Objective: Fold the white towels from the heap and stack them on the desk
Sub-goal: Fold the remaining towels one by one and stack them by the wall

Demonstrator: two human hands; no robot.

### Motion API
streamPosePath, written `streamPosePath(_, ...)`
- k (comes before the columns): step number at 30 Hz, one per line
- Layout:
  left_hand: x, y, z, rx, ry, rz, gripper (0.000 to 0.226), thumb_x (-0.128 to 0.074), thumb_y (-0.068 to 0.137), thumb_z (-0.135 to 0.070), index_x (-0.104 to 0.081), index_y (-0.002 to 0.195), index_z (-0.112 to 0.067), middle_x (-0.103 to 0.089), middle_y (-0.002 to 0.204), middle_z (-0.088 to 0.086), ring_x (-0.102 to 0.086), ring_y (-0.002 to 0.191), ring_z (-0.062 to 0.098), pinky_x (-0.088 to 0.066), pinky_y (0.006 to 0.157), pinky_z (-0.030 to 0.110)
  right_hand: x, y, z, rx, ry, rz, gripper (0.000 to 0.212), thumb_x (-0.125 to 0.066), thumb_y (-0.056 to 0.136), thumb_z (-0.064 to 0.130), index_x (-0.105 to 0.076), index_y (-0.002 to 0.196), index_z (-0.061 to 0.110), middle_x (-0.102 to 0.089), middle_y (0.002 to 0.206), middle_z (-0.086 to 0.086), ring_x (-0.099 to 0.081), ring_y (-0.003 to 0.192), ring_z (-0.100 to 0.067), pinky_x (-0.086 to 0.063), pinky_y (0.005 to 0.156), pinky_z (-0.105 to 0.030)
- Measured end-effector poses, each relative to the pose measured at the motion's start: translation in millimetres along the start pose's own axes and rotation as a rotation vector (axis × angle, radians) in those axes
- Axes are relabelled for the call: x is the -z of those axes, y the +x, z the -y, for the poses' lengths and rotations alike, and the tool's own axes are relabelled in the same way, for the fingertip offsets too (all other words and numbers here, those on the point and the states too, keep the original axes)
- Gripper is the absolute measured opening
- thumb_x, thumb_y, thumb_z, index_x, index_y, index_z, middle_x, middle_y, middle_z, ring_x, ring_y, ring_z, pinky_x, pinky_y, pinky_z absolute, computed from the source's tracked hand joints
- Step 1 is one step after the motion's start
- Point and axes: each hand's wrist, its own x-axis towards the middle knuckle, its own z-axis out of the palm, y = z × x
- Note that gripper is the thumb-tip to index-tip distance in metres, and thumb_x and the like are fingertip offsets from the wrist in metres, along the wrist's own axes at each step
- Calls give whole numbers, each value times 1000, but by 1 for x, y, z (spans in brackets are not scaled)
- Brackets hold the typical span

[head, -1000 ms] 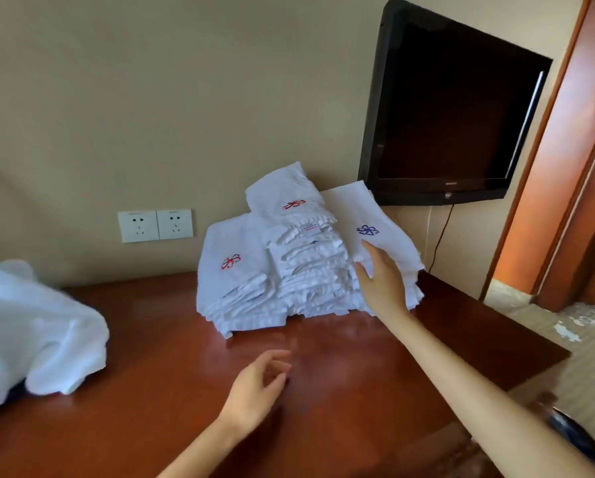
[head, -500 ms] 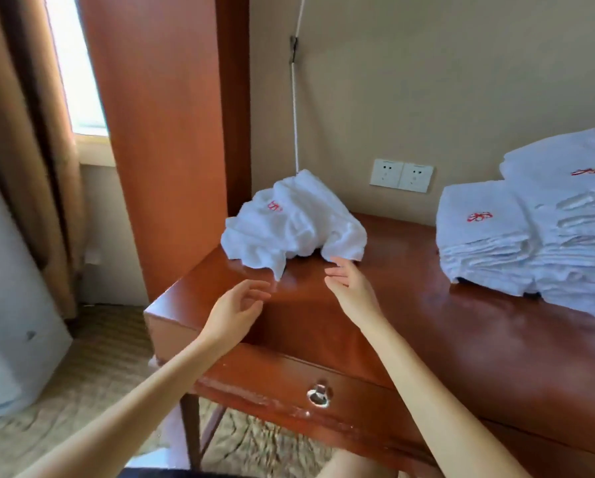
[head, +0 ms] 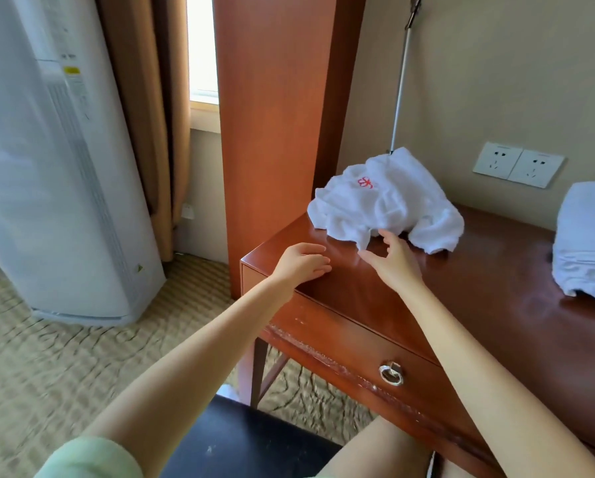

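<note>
The towel heap (head: pixel 385 201) lies just beyond the spread, empty fingers (head: pixel 387 238) of the right hand (head: pixel 398 265); left hand (head: pixel 299 262) open too.

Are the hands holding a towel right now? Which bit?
Nothing is held yet. The right hand reaches, fingers spread, toward the lower edge of the towel heap; the left hand hovers open above the desk corner.

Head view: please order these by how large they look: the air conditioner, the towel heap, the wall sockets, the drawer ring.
1. air conditioner
2. towel heap
3. wall sockets
4. drawer ring
The drawer ring is nearer the camera, yet looks smallest.
</note>
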Motion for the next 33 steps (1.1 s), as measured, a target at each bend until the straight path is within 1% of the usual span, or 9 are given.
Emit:
streamPosePath(7, -17, 19, 0, -56, -1, -71, 40, -60, 86, -2, -56, 126, -10, -66, 112, 6, -62, 88, 8, -51, 94, 28, -38, 23, 9, -56, -130, -126, 42, -72, 81, 32, -57, 119, 21, -63, 117, 4, -56, 113, -23, -44, 91, -38)
streamPosePath(12, -16, 29, 6, -76, -93, -66, 37, -58, 88, -3, -55, 124, -12, -62, 111, 4, -61, 91, 6, -50, 92, 25, -46, 33, 15, -63, -121, -128, 21, -53, 92, 25, -64, 107, 17, -67, 107, -3, -60, 102, -28, -45, 83, -35)
streamPosePath(15, -17, 34, 7, -69, -169, -55, 33, -59, 91, -17, -54, 123, -11, -62, 112, 5, -64, 99, 15, -51, 91, 28, -46, 17, 22, -7, 221, -11, 25, -48, 80, 31, -56, 72, 9, -56, 70, 3, -50, 67, -14, -35, 61, -29)
streamPosePath(17, -17, 37, 6, -28, -279, -42, 66, -65, 86, -42, -39, 138, -12, -55, 128, 9, -65, 107, 21, -53, 91, 30, -37, 0, 33, 96, 456, 37, 26, -46, 80, 24, -43, 64, 4, -39, 61, 3, -35, 57, -7, -30, 56, -22)
streamPosePath(21, -17, 44, 5, 28, -267, -62, 111, -73, 56, -75, -32, 145, -22, -48, 140, 10, -56, 120, 27, -48, 100, 42, 0, -26, 45, 232, 378, 567, 24, -47, 79, 22, -52, 72, -1, -38, 67, -9, -36, 63, -13, -31, 57, -16)
streamPosePath(24, -18, 44, 6, -65, -141, -121, 84, -77, 74, -36, -29, 139, -14, -48, 130, 5, -52, 118, 21, -47, 86, 31, 29, -29, 42, 220, 249, 866, 27, -57, 91, 33, -70, 94, 10, -55, 76, -7, -50, 70, -14, -41, 67, -18)
streamPosePath(26, -17, 44, 8, -107, -118, -67, 80, -75, 70, -24, -29, 136, -15, -50, 125, 5, -55, 114, 21, -50, 78, 30, 35, -20, 38, 183, 308, 597, 24, -60, 93, 38, -72, 102, 19, -64, 88, -1, -58, 80, -8, -46, 76, -20)
streamPosePath(29, -19, 37, 8, -144, -103, -47, 86, -71, 62, -25, -27, 136, -20, -51, 126, 7, -57, 110, 20, -52, 73, 28, 34, 5, 22, 140, 78, -131, 49, -70, 84, 39, -57, 128, 21, -57, 119, 4, -54, 111, -13, -45, 90, -29)
streamPosePath(33, -27, 34, 10, -264, 78, -10, 123, -85, 68, -28, 8, 148, -35, -27, 143, -10, -38, 127, 11, -47, 86, 20, 30, 33, 0, -26, -163, -124, 100, -62, 83, 60, -4, 154, 21, -12, 160, -10, -14, 146, -29, -27, 114, -45)
